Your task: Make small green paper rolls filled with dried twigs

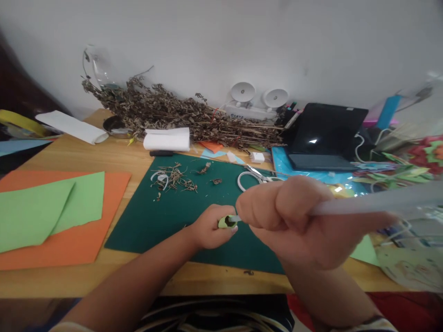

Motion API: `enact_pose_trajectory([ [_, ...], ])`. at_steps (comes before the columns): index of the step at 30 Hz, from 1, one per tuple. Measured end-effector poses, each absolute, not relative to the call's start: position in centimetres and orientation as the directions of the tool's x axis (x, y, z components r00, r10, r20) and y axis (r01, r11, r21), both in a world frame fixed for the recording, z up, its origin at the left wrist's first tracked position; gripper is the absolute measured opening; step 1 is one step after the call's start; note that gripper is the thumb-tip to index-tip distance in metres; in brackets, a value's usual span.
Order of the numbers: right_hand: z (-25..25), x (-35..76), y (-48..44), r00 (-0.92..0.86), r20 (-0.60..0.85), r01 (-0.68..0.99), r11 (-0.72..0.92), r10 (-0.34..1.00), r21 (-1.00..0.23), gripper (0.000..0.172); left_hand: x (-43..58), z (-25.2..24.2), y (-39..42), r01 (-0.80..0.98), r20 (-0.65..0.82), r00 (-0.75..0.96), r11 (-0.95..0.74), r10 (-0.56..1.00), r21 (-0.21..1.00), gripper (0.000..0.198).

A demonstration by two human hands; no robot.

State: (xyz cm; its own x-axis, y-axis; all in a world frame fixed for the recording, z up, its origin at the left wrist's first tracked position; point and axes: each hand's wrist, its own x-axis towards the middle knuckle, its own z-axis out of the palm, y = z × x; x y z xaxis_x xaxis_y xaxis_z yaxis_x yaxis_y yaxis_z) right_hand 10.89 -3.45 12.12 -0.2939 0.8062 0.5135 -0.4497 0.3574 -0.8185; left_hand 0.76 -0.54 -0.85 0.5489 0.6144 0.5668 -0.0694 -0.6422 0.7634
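My left hand [212, 227] is wrapped round a small light green paper tube [223, 223], whose dark open end faces up toward me. My right hand [294, 219], raised close to the camera, is closed round a long translucent white stick [363, 203] that looks like a glue stick. The stick's narrow tip meets the mouth of the tube; how deep it goes I cannot tell. Its other end runs out past the right edge of view. Both hands are above a dark green cutting mat [138, 226]. White-handled scissors [254, 173] lie just beyond my right hand.
Stem scraps [178, 177] lie on the mat. Green paper sheets [79, 203] rest on orange paper [69, 253] at left. Dried plants [166, 106] line the wall, behind a white roll [166, 139]. A dark tablet [328, 131] stands at back right, near paper flowers [425, 152].
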Motion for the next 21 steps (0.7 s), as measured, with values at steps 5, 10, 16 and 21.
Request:
enact_pose_trajectory([
  [5,12.22,10.77,-3.14,-0.317,0.519,-0.458,0.351,0.794,-0.817,0.051,0.74,-1.27,-0.44,-0.043,0.506,0.569,-0.59,0.648,0.806,0.026],
  [10,11.97,10.32,-2.72,-0.323,0.481,-0.536,0.261,0.815,-0.803,0.05,0.87,-1.42,-0.32,-0.073,0.525,0.56,-0.593,0.641,0.802,0.029],
  [16,12.3,10.26,-2.67,-0.311,0.461,-0.502,0.268,0.831,-0.822,0.049,0.95,-1.38,-0.17,-0.108,0.549,0.574,-0.608,0.608,0.786,0.025],
  [21,12.51,10.39,-2.66,-0.345,0.444,-0.455,0.266,0.827,-0.85,0.046,0.92,-1.49,-0.16,-0.083,0.501,0.576,-0.564,0.646,0.822,0.025],
])
